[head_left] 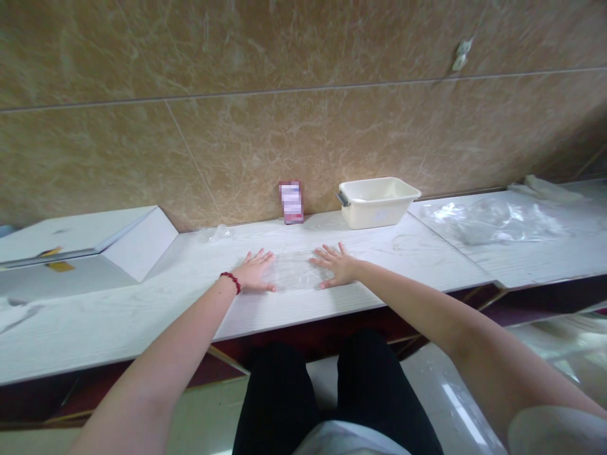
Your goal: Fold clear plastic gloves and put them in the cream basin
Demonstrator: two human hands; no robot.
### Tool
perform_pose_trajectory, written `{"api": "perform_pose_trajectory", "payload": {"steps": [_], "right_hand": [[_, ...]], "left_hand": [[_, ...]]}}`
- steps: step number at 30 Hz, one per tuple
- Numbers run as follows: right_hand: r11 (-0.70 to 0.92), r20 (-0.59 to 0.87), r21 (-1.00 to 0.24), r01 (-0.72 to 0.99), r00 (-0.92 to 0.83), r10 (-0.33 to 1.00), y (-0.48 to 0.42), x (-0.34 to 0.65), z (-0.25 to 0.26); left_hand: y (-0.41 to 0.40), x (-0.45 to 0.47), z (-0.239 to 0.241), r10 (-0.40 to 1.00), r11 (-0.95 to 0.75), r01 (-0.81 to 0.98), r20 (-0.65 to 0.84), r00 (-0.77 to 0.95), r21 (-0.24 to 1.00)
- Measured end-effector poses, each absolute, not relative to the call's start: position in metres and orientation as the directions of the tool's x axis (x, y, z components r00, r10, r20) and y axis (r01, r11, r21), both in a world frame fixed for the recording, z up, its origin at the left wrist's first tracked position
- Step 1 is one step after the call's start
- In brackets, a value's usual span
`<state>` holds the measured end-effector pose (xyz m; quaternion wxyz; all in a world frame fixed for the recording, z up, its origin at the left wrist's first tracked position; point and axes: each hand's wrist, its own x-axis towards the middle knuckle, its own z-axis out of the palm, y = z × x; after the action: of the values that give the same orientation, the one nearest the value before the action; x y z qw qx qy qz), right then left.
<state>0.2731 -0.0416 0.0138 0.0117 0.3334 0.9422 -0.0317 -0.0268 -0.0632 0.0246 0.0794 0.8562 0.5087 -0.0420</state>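
Note:
A clear plastic bag (296,270) lies flat on the white wood-grain counter (190,319). My left hand (255,272) rests on its left end, palm down with fingers spread. On the opposite end my right hand (337,265) is pressed flat, its fingers apart too. Neither hand is closed on anything. A red beaded bracelet (232,282) circles my left wrist. Parts of the bag under both palms are hidden.
Behind the hands, a cream plastic bin (377,205) and a small blurred-out packet (292,203) stand by the tiled wall. To the left is a white box (128,243); a small crumpled clear plastic piece (219,233) lies nearby. More clear plastic (493,221) spreads at right.

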Motion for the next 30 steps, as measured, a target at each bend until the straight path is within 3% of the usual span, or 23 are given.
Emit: {"api": "perform_pose_trajectory", "payload": {"steps": [4,8,12,16,21,26,30], "right_hand": [[0.783,-0.015,-0.094,0.615,-0.787,0.616,-0.045,0.274,0.021],[0.809,0.119,-0.102,0.579,-0.8,0.587,-0.054,0.279,0.032],[0.879,0.229,0.001,0.476,-0.856,0.463,-0.066,0.286,0.037],[0.932,0.243,0.126,0.339,-0.922,0.302,-0.077,0.287,0.036],[0.929,0.241,0.239,0.281,-0.944,0.224,-0.083,0.279,0.036],[0.919,0.229,0.277,0.282,-0.948,0.222,-0.083,0.274,0.036],[0.91,0.293,0.211,0.357,-0.911,0.29,-0.082,0.272,0.038]], "left_hand": [[-0.07,0.004,0.031,0.865,-0.489,0.865,-0.066,0.497,0.109],[-0.089,0.043,0.025,0.811,-0.577,0.809,-0.037,0.583,0.11],[-0.101,0.062,0.013,0.815,-0.576,0.81,-0.007,0.58,0.108],[-0.105,0.063,0.008,0.831,-0.553,0.826,0.006,0.556,0.108],[-0.107,0.064,0.009,0.834,-0.549,0.831,-0.003,0.551,0.093],[-0.107,0.063,0.011,0.835,-0.545,0.827,0.002,0.55,0.137],[-0.107,0.064,0.012,0.837,-0.537,0.815,0.02,0.546,0.216]]}}
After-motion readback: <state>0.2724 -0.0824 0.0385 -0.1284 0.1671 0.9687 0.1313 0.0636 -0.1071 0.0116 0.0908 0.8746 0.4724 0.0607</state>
